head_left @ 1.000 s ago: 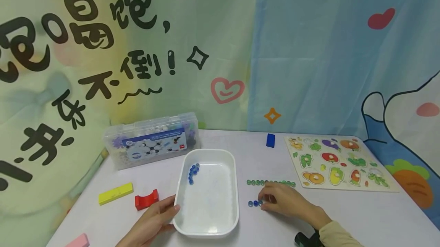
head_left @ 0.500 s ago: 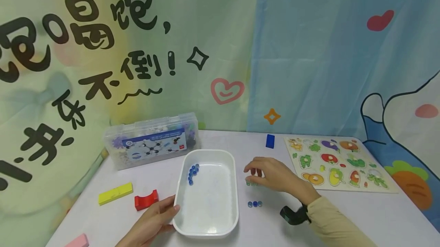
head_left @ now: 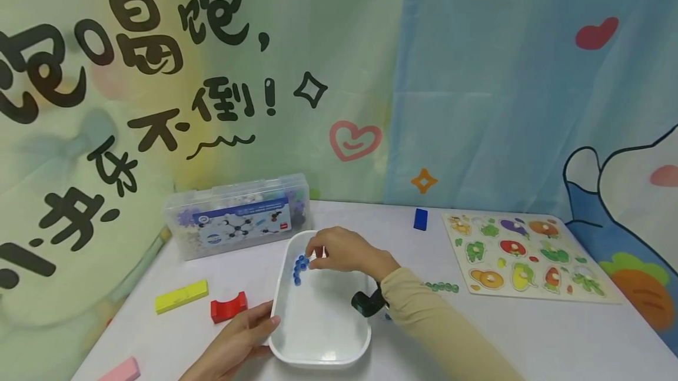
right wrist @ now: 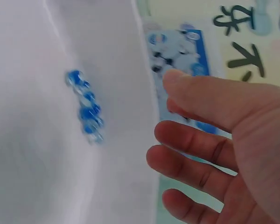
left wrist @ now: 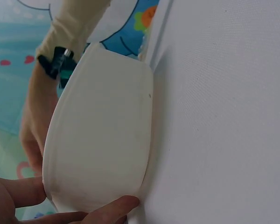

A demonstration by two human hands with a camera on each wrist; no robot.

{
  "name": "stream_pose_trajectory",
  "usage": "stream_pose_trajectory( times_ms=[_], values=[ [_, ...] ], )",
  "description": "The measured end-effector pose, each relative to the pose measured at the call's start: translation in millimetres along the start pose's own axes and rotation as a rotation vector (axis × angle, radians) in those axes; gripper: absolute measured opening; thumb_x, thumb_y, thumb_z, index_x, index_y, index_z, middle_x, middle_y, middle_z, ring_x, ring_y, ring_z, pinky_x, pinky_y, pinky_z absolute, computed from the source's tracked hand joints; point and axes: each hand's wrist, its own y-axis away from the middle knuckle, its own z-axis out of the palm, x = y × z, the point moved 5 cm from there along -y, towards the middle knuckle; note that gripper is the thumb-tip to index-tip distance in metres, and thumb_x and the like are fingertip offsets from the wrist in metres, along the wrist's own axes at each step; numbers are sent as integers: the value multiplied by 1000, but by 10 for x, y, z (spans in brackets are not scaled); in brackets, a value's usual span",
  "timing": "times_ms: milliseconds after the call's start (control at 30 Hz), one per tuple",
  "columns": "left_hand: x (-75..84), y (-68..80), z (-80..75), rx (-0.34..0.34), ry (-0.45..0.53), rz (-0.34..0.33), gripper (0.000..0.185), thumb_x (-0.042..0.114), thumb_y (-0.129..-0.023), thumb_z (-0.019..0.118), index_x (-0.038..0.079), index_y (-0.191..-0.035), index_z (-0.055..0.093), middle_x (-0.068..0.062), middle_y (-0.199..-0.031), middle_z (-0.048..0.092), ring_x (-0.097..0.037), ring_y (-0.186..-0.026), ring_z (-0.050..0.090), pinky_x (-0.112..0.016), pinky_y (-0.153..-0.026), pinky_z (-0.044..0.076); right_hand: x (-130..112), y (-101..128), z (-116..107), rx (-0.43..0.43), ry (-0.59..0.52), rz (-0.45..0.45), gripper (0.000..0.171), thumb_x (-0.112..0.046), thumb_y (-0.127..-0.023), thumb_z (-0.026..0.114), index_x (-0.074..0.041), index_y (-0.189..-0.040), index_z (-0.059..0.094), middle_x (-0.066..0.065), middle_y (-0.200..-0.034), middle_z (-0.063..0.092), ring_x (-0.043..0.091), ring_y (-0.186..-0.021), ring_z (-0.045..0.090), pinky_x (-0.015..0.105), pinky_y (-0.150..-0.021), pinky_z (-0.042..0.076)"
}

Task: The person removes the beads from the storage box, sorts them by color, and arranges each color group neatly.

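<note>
My left hand (head_left: 241, 337) grips the left side of a white tray (head_left: 323, 322), thumb at the rim and fingers lower down its wall. Inside, by the left wall, several small blue glass marbles (right wrist: 88, 112) lie in a short cluster. Over the tray's upper part is my right hand (head_left: 346, 251), fingertips right beside the marbles in the head view. In the right wrist view its thumb and fingers are loosely bent and apart, with nothing visible between them. Right of the tray, the forearm hides part of a row of green marbles (head_left: 442, 287) and most of the blue ones (head_left: 388, 316).
A clear plastic case (head_left: 238, 216) of colourful pieces stands behind the tray. A yellow block (head_left: 182, 297), a red arched block (head_left: 229, 308) and a pink block (head_left: 120, 370) lie left. A blue block (head_left: 421, 219) and a vegetable puzzle board (head_left: 529, 257) are back right.
My right hand has moved from the blue marbles on the table, up past the green row, then left over the tray. The left hand keeps its grip on the tray.
</note>
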Motion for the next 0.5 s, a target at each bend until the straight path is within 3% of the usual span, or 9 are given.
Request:
stream_pose_trajectory(
  times_ms=[267,500],
  values=[
    [11,21,10,-40,18,39,80,36,-93,63,-4,-150,25,-27,-151,36,-26,-115,61,-47,-93,54,-55,-278,413,-108,106,56,17,-30,-83,76,-21,-97,73,-11,-76,57,3,-71,48,18,-59,40],
    [9,22,5,-60,23,60,76,32,-95,61,-7,-149,25,-29,-150,35,-29,-117,59,-49,-93,54,-71,-320,593,-118,133,85,16,-27,-80,78,-24,-95,74,-12,-73,57,3,-69,49,19,-57,40]
  ],
)
